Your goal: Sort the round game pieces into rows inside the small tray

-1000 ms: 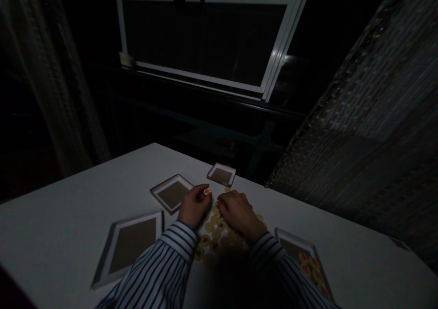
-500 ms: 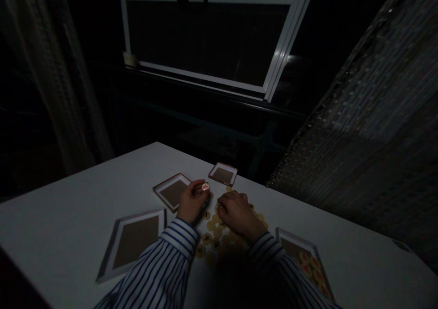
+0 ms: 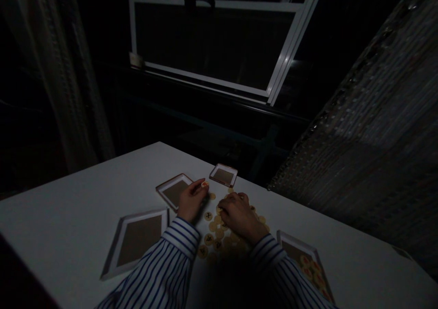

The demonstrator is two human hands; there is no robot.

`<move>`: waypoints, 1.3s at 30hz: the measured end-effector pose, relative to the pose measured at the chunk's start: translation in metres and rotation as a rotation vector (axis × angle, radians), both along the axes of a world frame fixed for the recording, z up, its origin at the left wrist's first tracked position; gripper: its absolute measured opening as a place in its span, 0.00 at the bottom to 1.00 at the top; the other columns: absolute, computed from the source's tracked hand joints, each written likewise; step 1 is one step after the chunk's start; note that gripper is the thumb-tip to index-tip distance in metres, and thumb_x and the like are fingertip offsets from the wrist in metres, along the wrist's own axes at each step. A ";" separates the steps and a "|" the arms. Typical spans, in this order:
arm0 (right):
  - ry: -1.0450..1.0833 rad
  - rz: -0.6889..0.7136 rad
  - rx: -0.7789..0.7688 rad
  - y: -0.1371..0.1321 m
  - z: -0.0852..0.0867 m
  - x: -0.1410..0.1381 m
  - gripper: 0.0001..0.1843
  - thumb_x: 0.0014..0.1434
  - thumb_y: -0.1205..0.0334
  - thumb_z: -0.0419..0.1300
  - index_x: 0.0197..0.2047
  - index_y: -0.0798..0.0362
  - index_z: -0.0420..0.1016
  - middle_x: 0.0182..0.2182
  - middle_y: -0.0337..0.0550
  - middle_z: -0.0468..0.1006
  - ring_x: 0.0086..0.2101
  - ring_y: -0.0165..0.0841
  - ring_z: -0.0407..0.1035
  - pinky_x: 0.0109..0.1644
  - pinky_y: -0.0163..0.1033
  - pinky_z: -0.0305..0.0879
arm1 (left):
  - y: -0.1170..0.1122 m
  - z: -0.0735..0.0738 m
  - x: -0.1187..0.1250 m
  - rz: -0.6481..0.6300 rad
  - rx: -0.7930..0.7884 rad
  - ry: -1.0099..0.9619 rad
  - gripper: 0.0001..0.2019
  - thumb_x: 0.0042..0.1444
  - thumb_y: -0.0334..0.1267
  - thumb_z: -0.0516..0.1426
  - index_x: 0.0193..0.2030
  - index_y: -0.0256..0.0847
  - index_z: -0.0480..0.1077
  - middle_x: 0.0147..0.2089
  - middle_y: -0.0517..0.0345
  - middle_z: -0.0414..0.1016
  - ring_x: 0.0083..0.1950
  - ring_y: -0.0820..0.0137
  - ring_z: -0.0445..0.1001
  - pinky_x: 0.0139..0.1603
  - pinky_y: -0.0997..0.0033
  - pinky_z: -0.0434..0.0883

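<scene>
My left hand [image 3: 190, 202] pinches a round disc with a red mark [image 3: 204, 184] at its fingertips, just above the table between two trays. My right hand [image 3: 238, 216] rests curled, knuckles up, on a heap of pale round discs [image 3: 216, 229] spread on the white table [image 3: 68, 222]; what its fingers hold is hidden. Both arms wear striped sleeves. The nearest trays are a mid-size square tray [image 3: 163, 186] at the left hand and a small square tray [image 3: 215, 172] just beyond the held disc.
A larger shallow tray [image 3: 119, 240] lies at the near left. A tray [image 3: 284, 239] at the near right holds several red-marked discs [image 3: 313, 272]. Beyond the table's far edge is a dark window frame [image 3: 280, 62], a curtain at left and a textured panel at right.
My left hand has carried the red-marked disc a little further away, towards the small tray. My right hand has stayed on the heap of discs.
</scene>
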State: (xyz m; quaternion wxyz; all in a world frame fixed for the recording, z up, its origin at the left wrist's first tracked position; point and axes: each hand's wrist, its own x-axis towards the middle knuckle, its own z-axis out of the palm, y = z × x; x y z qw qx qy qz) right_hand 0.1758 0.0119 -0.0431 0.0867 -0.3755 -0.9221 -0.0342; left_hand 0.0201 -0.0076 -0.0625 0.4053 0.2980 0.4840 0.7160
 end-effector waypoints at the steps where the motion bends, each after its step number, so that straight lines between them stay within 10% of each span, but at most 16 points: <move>1: 0.000 0.002 -0.003 0.000 0.001 0.000 0.09 0.56 0.63 0.52 0.37 0.51 0.73 0.35 0.44 0.74 0.45 0.35 0.58 0.50 0.44 0.41 | 0.000 0.000 0.000 -0.002 -0.002 0.000 0.23 0.38 0.42 0.63 0.43 0.35 0.71 0.36 0.51 0.76 0.35 0.70 0.74 0.35 0.73 0.68; 24: -0.055 -0.022 0.012 0.007 0.000 -0.025 0.14 0.60 0.61 0.47 0.33 0.53 0.73 0.33 0.45 0.75 0.42 0.35 0.61 0.49 0.45 0.44 | 0.005 -0.008 -0.002 -0.069 0.047 -0.003 0.25 0.43 0.47 0.60 0.48 0.36 0.69 0.39 0.51 0.75 0.40 0.69 0.73 0.45 0.68 0.67; 39: 0.147 -0.108 0.044 -0.004 0.041 0.041 0.13 0.58 0.65 0.47 0.42 0.51 0.71 0.40 0.42 0.74 0.44 0.33 0.61 0.52 0.44 0.45 | -0.001 -0.010 0.015 -0.278 0.078 -0.076 0.25 0.45 0.41 0.61 0.52 0.39 0.64 0.37 0.52 0.77 0.39 0.70 0.75 0.47 0.65 0.68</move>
